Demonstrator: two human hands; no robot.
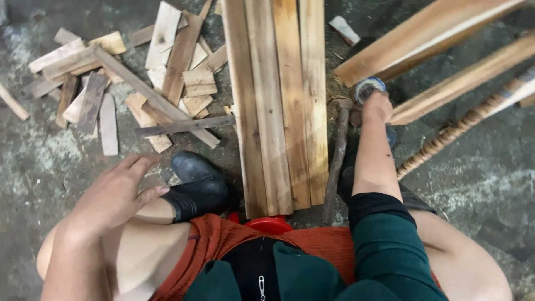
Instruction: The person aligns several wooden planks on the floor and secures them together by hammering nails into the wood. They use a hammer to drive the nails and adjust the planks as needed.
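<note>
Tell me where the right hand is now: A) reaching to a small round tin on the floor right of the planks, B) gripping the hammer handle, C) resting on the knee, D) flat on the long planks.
A: the right hand is stretched out onto the small round tin just right of the planks, while the hammer lies untouched beside that arm.
</note>
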